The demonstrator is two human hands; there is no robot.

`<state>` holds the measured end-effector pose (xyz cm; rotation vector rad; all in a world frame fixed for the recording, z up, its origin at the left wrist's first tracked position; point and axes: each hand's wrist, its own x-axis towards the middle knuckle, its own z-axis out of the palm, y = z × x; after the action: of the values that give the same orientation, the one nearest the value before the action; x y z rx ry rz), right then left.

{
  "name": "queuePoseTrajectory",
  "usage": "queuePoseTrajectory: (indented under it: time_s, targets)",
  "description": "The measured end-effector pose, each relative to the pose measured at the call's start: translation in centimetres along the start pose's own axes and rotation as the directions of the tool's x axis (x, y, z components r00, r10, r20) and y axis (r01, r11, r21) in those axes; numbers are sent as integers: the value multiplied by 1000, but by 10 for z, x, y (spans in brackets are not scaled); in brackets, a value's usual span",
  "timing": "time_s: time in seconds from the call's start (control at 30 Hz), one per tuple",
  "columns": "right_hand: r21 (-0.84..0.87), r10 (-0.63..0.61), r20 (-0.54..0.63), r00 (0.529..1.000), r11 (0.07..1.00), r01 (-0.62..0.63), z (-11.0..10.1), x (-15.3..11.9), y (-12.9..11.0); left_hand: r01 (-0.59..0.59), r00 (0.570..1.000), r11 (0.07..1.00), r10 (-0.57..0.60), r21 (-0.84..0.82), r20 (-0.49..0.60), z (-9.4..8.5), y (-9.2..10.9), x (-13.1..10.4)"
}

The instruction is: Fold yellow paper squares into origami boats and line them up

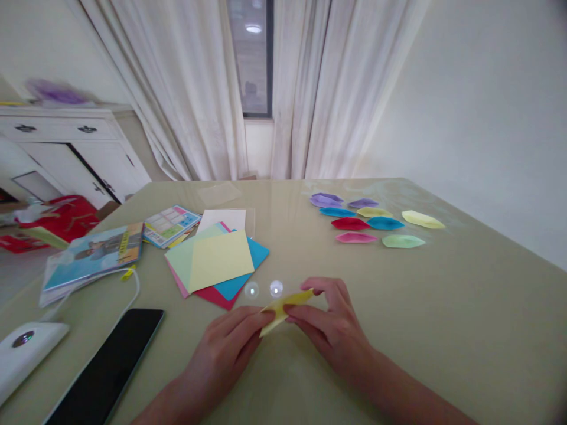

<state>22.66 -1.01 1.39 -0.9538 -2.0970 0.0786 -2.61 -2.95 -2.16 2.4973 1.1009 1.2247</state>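
Paper [290, 303], yellow and folded into a slim, pointed shape, is held slantwise between two bare hands near the front middle of the tabletop [465, 313]. The left hand [228, 342] has its grip closed on the lower left end, pinching it between thumb and fingers. The right hand [339, 321] grasps the same piece, with one fingertip at the upper right end and others pressed near the middle. Whether the yellow piece touches the surface under it, I cannot tell.

Beyond the left hand lies a loose pile of coloured sheets [221, 262], pale yellow on top, with green, blue, red and pink edges sticking out below. A white sheet [224, 219] lies just behind them, and a colourful card [172, 225] sits to the left, near a book [91, 257] with a picture cover. Nearer the front left edge are a dark phone [108, 360], a white cable [138, 283] and a white device [33, 357]. Well apart on the right, folded paper shapes [349, 224] lie in a loose group: purple, blue, yellow, red, pink and pale green. Behind the tabletop hang pale curtains [177, 77].
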Motion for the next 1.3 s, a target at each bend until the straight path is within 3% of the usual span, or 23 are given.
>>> queuePoseTrajectory:
  time_s: [0.23, 0.47, 0.63, 0.8, 0.9, 1.13, 1.3]
  targets:
    - [26, -15, 93, 996, 1000, 13, -1, 4, 1, 56, 998, 992, -51, -110, 48, -3, 6, 4]
    - [55, -4, 110, 994, 998, -2, 0, 4, 10, 248, 969, 945, -247, -213, 30, -6, -1, 13]
    - [96, 73, 148, 986, 991, -87, 4, 2, 13, 375, 924, 909, -350, -183, 155, -8, -5, 15]
    - [215, 220, 263, 939, 936, -280, 4, 5, 12, 358, 932, 909, -335, -212, 138, -10, -8, 17]
    - [226, 256, 269, 929, 920, -319, 3, 7, 14, 353, 933, 911, -324, -214, 158, -13, -7, 20]
    - [197, 173, 208, 963, 957, -214, 3, 5, 16, 481, 874, 845, -442, -232, 202, -12, -5, 22]
    - [239, 103, 113, 988, 962, -128, 2, 5, 19, 445, 895, 871, -427, -208, 124, -11, -14, 24]
